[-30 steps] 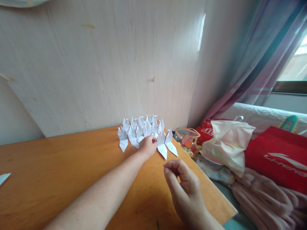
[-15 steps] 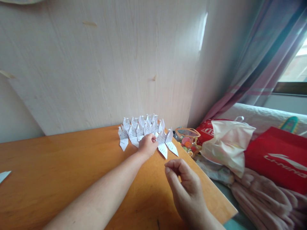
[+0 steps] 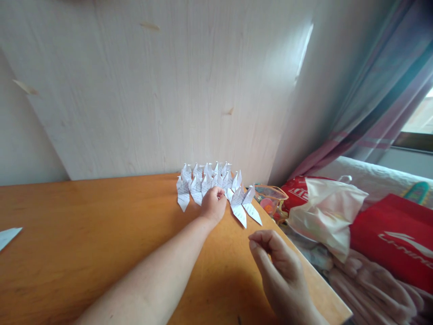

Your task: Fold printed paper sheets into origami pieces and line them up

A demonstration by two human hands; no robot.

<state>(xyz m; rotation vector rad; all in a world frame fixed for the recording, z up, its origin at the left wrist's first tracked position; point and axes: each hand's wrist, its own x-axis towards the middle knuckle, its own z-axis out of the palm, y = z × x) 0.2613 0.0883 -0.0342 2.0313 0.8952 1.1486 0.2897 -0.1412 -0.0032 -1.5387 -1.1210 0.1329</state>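
Observation:
Several folded white paper cranes [image 3: 207, 183] with print or writing on them stand in rows near the table's back right corner. My left hand [image 3: 214, 205] reaches in among the front row, its fingers pinched on a paper crane that they mostly hide. Just right of those fingers stand two front cranes, one of them a crane [image 3: 238, 210] with its pointed end toward me. Nearer to me, my right hand [image 3: 282, 271] hovers over the table's right side, thumb and forefinger tips together and nothing visible between them.
The orange-brown wooden table [image 3: 101, 234] meets a pale wall panel [image 3: 152, 99]. White paper [image 3: 9, 237] lies at its left. Beyond the right edge are a clear bag of toys [image 3: 270, 203], a white plastic bag [image 3: 328, 212], a red bag [image 3: 389, 230] and a pinkish cloth [image 3: 368, 284].
The view has turned slightly, so most things sit farther right in the picture. My left hand stays at the front row; my right hand keeps its curled pose.

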